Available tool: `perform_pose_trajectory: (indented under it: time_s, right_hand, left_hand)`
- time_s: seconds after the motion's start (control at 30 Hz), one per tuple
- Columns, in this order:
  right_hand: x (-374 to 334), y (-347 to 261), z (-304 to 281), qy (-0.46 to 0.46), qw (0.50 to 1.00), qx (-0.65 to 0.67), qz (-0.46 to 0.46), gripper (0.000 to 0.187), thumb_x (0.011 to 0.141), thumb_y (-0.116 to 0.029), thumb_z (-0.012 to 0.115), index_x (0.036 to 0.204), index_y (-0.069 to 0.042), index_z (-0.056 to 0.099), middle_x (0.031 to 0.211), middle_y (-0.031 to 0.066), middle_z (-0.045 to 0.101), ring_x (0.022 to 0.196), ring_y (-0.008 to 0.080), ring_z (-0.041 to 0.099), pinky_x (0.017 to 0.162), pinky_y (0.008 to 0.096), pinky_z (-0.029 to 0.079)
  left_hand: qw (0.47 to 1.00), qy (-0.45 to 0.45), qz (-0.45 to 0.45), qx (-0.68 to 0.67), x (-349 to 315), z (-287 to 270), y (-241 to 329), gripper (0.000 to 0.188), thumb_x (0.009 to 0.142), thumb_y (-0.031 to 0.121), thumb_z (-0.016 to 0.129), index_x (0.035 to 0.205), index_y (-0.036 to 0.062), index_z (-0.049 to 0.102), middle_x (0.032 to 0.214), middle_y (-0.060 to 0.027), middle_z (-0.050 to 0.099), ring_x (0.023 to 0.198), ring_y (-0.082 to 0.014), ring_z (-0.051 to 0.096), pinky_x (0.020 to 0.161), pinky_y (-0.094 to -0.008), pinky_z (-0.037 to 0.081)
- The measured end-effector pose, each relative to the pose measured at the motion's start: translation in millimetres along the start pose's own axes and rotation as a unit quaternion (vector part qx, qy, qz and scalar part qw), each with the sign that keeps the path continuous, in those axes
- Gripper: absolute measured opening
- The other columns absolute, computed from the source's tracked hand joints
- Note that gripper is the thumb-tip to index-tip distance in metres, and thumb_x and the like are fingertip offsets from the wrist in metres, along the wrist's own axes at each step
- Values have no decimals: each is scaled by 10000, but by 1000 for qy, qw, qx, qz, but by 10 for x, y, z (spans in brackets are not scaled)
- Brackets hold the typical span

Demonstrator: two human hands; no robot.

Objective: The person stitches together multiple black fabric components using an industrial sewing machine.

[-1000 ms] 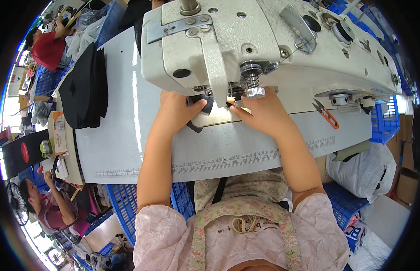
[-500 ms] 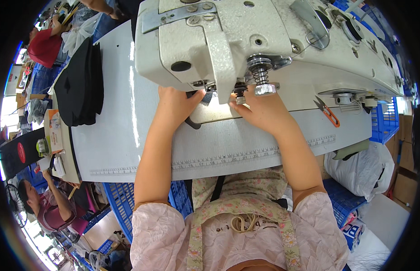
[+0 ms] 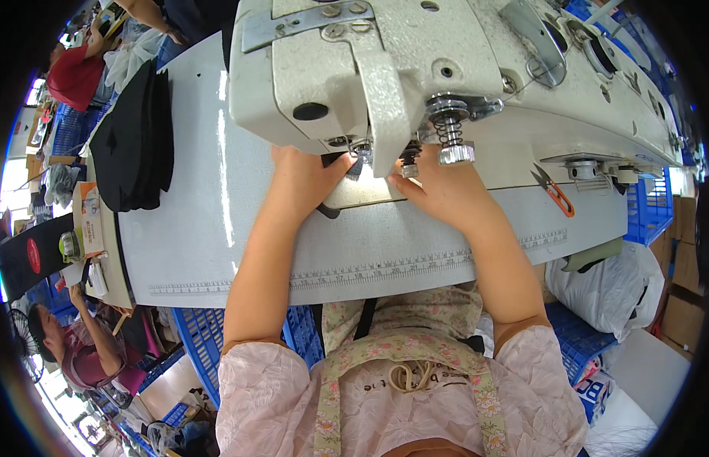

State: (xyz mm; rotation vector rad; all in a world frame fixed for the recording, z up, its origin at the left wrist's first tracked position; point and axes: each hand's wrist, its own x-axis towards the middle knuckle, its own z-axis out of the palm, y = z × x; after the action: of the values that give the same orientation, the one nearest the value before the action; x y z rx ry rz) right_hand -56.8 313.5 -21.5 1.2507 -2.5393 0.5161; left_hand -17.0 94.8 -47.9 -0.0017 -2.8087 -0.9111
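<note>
Presently, under the white sewing machine (image 3: 316,84): dark cloth piece (image 3: 356,169), seen only as a small patch beside the needle area. Grey-black, matte, brightly lit at its right; full outline hidden behind hand and machine. Just below and left, at the near left corner of the pale bed (image 3: 371,193): black rounded end (image 3: 329,211), smooth along its curve. Cannot tell whether part of the same cloth.

Left hand (image 3: 308,175): thumb stretched out to the cloth patch; fingers behind the machine, so cannot tell whether closed or gripping. Right hand (image 3: 442,183): just right of the cloth, thumb low over the bed, fingers mostly hidden; grip likewise not readable.

On the grey bench (image 3: 194,251), by the left edge: stack of black cloth pieces (image 3: 133,145), curved in outline, layers slightly fanned. Toward the right end: thread snips (image 3: 554,192), orange-handled, blades toward the machine. Along the front edge: ruler strip (image 3: 385,270).
</note>
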Motion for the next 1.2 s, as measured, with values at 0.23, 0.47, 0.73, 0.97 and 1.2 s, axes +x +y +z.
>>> perform_pose_trajectory:
  time_s: [0.23,0.47,0.73,0.97,1.2]
  right_hand:
    - [8,-10,-5,7,1000,-10,-13,509,807,-398,611,919,80,477,656,174,572,552,331,600,489,406,474]
    - [10,-14,-8,15,1000,-15,-17,504,794,-368,633,938,87,471,654,178,586,573,337,607,495,404,475]
    - [2,-55,-24,-44,992,107,56,71,732,-179,635,749,-111,628,930,44,595,918,237,549,830,390,374]
    - [30,-20,10,21,999,18,-22,487,801,-371,626,842,95,490,554,162,553,514,319,590,468,403,460]
    - [59,17,62,63,997,14,-39,472,800,-369,625,785,84,494,530,171,536,477,330,572,440,402,447]
  left_hand:
    - [1000,-12,10,19,4,12,26,208,760,182,653,887,25,606,753,-135,624,683,-273,606,608,-378,467]
    - [1000,5,6,-21,-1,38,20,292,652,161,716,919,69,640,843,-92,650,866,-312,583,818,-439,380]
    - [1000,-15,0,27,-18,46,65,205,731,191,686,815,22,605,709,-109,619,635,-255,589,592,-364,471]
    - [998,11,48,45,-8,79,-7,184,746,180,668,801,20,595,686,-116,605,621,-263,580,581,-384,460]
    - [997,37,27,62,14,77,36,126,748,107,620,805,2,581,704,-143,603,644,-316,579,576,-393,453]
